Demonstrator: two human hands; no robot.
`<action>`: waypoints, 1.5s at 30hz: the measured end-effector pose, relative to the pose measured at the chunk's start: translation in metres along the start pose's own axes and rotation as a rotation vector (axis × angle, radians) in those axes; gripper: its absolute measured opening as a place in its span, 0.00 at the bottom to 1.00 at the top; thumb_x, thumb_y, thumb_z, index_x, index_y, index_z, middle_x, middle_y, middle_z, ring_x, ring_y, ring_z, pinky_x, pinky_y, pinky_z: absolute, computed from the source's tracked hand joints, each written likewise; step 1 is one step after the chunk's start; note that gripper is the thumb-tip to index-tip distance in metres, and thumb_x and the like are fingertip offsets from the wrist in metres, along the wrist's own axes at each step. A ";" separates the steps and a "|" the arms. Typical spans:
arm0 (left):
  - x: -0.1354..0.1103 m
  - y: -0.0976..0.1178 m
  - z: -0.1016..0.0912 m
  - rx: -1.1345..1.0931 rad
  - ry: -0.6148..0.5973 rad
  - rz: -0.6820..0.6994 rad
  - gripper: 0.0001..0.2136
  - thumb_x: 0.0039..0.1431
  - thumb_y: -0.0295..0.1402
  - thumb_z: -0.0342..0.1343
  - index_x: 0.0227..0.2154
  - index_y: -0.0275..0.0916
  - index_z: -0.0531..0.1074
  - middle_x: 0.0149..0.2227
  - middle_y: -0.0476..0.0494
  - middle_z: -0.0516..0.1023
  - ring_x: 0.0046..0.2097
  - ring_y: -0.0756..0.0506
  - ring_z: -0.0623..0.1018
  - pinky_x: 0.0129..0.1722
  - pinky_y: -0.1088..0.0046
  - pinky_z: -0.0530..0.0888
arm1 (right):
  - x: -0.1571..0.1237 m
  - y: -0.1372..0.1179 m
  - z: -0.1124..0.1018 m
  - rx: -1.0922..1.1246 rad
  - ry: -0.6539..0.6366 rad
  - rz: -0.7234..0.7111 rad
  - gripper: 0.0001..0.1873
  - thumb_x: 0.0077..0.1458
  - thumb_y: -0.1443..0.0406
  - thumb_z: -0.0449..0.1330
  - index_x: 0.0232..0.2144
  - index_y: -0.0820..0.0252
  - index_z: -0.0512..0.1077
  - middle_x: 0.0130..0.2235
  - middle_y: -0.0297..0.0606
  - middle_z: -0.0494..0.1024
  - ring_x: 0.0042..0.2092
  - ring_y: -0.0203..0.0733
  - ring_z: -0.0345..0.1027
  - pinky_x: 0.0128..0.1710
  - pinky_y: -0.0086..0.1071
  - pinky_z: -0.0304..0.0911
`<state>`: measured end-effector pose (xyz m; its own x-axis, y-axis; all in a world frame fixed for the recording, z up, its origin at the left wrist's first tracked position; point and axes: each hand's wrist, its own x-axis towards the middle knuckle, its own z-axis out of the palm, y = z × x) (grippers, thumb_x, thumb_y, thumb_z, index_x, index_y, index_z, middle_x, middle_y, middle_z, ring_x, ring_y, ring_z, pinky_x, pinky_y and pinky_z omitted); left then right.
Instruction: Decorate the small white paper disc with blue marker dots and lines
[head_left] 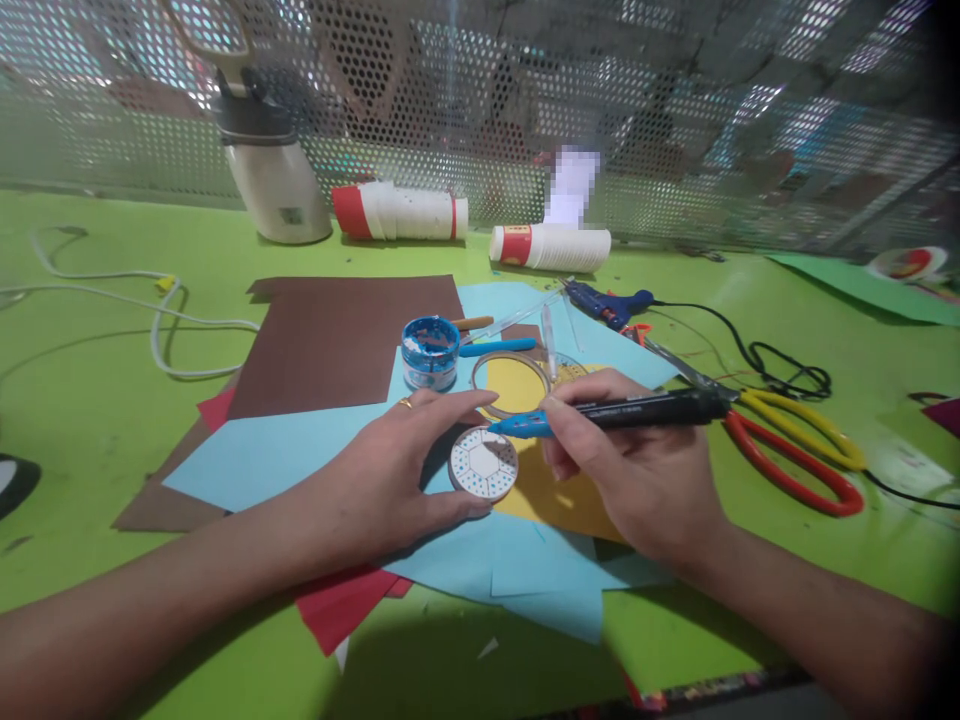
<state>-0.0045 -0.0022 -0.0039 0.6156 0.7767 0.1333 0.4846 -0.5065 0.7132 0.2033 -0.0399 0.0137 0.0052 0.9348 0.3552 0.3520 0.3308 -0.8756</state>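
Note:
My left hand (397, 465) curves around a small round white disc (484, 468), its thumb against the near edge and its fingers at the far side. On the disc are a drawn hexagon, dark lines radiating from it and many blue dots around it. In my right hand (637, 465) is a black marker (645, 409) with a blue front end. The marker's tip is at the disc's upper edge; whether it touches cannot be made out. Just beyond the hands lie a round ring (512, 357) and an open jar of blue paint (430, 352).
Under the work are sheets of light blue (285, 455), brown (352, 340) and yellow paper (555, 490). Scissors with red and yellow handles (802, 430) and a blue glue gun (607, 302) lie right. Stacked paper cups (405, 213) and a white spray bottle (277, 185) are behind.

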 end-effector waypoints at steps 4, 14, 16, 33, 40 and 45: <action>0.000 0.000 0.000 0.006 0.000 -0.002 0.34 0.51 0.37 0.65 0.61 0.44 0.59 0.51 0.42 0.73 0.51 0.40 0.74 0.52 0.61 0.70 | -0.002 -0.002 0.000 0.014 -0.091 -0.012 0.04 0.59 0.64 0.59 0.37 0.55 0.73 0.23 0.29 0.71 0.26 0.35 0.68 0.27 0.32 0.65; 0.002 0.002 -0.001 0.010 -0.012 -0.027 0.34 0.51 0.37 0.65 0.61 0.45 0.60 0.52 0.42 0.74 0.52 0.39 0.74 0.52 0.60 0.70 | 0.000 -0.003 -0.003 0.182 -0.208 0.129 0.04 0.58 0.67 0.57 0.38 0.57 0.71 0.23 0.28 0.70 0.25 0.34 0.66 0.26 0.29 0.65; 0.002 0.002 0.000 0.012 -0.006 -0.014 0.34 0.51 0.37 0.65 0.61 0.45 0.59 0.52 0.42 0.74 0.52 0.40 0.74 0.53 0.61 0.70 | 0.000 -0.003 -0.001 0.167 -0.226 0.135 0.03 0.58 0.67 0.57 0.36 0.58 0.70 0.22 0.28 0.70 0.23 0.33 0.65 0.24 0.28 0.64; 0.001 0.001 -0.001 0.019 0.002 -0.001 0.34 0.51 0.37 0.65 0.61 0.42 0.61 0.52 0.41 0.73 0.52 0.40 0.74 0.52 0.60 0.70 | 0.001 0.003 0.007 0.123 -0.181 0.088 0.02 0.57 0.67 0.58 0.35 0.58 0.71 0.20 0.26 0.68 0.23 0.32 0.65 0.25 0.27 0.65; 0.002 0.000 0.001 0.012 0.002 0.002 0.35 0.51 0.38 0.65 0.61 0.42 0.60 0.53 0.41 0.73 0.52 0.39 0.74 0.53 0.60 0.70 | 0.002 0.002 0.008 0.132 -0.192 0.088 0.03 0.57 0.67 0.58 0.35 0.58 0.71 0.20 0.26 0.69 0.23 0.32 0.66 0.24 0.26 0.64; 0.002 0.001 0.000 0.015 -0.001 0.004 0.34 0.51 0.38 0.64 0.61 0.41 0.61 0.52 0.40 0.73 0.53 0.39 0.73 0.53 0.60 0.70 | 0.001 0.004 0.007 0.119 -0.191 0.087 0.03 0.57 0.67 0.58 0.35 0.58 0.71 0.20 0.26 0.68 0.23 0.32 0.66 0.24 0.26 0.65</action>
<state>-0.0031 -0.0013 -0.0025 0.6179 0.7745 0.1355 0.4914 -0.5149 0.7024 0.1980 -0.0369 0.0087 -0.1505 0.9643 0.2178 0.2457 0.2499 -0.9366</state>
